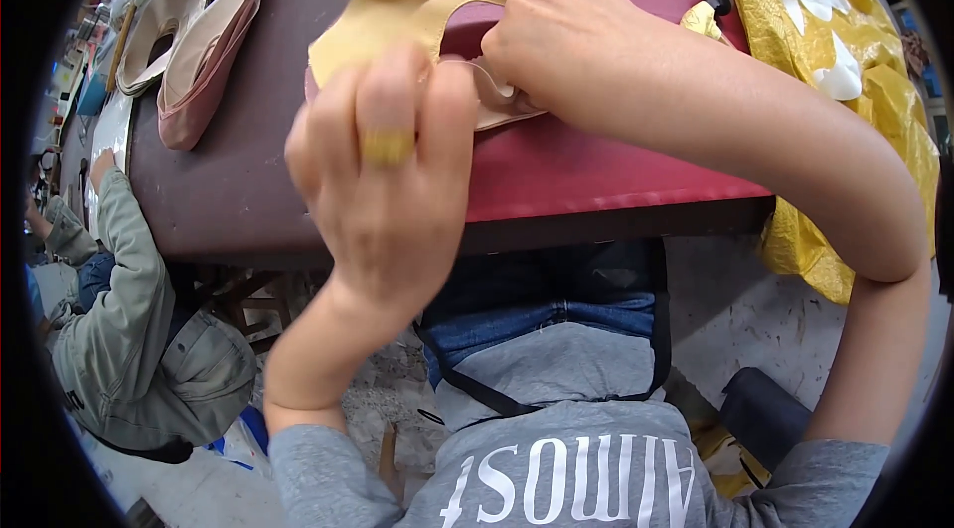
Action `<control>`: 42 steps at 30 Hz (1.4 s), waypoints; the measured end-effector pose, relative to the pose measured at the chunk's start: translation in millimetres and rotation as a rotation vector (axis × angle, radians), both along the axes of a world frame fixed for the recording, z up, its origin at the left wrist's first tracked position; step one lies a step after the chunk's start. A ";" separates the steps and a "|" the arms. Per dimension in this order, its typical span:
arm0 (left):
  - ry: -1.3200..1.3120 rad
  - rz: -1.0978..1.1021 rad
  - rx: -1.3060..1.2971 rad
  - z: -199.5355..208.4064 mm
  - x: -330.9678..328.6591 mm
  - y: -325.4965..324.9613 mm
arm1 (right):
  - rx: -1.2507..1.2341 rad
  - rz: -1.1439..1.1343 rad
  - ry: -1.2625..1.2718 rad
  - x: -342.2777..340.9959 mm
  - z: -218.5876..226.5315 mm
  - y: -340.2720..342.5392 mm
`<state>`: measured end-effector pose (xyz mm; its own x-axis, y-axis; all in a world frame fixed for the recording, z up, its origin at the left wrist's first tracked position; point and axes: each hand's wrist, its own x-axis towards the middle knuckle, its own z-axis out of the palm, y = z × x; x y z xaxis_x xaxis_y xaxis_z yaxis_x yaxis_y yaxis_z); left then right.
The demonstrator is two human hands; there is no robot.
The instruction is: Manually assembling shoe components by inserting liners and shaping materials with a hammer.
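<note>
A shoe upper (397, 16), yellow-tan on its visible face with pale and pinkish edges, lies curved on the red mat. My right hand (556, 41) is closed at its right side, pinching its edge; the fingertips are mostly hidden behind the knuckles. Over the upper's near left part is my left hand (383, 150), slightly blurred, its fingers curled in and pressed together. A yellow band (388, 148) wraps one of its fingers. What those left fingertips hold is hidden. A thin pale thread arcs between the two hands.
Pink and beige shoe uppers (211, 71) stand on the dark tabletop (258, 180) at left. The red mat (616, 165) lies under my work. To the right are a black-knobbed tool (716, 0) and yellow sheeting (884, 121). A co-worker's sleeve (129, 260) is at left.
</note>
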<state>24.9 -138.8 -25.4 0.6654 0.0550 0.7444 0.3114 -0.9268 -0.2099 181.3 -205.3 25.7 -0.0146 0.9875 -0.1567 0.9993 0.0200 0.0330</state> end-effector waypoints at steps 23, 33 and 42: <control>0.217 -0.149 -0.337 -30.8 15.2 -35.2 | -0.248 0.017 -0.291 11.2 18.0 -12.7; 0.228 -0.319 -0.331 -25.1 34.6 -28.8 | 0.005 0.140 -0.535 25.2 -14.0 -19.9; 0.312 -0.273 -0.133 -24.7 39.4 -30.9 | 0.082 0.214 -0.569 33.0 -13.1 -28.3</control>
<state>64.3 -169.7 -50.0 0.8608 -0.0718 0.5039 -0.0079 -0.9918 -0.1279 214.4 -233.6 12.6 -0.1504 0.9811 -0.1217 0.7985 0.1932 0.5702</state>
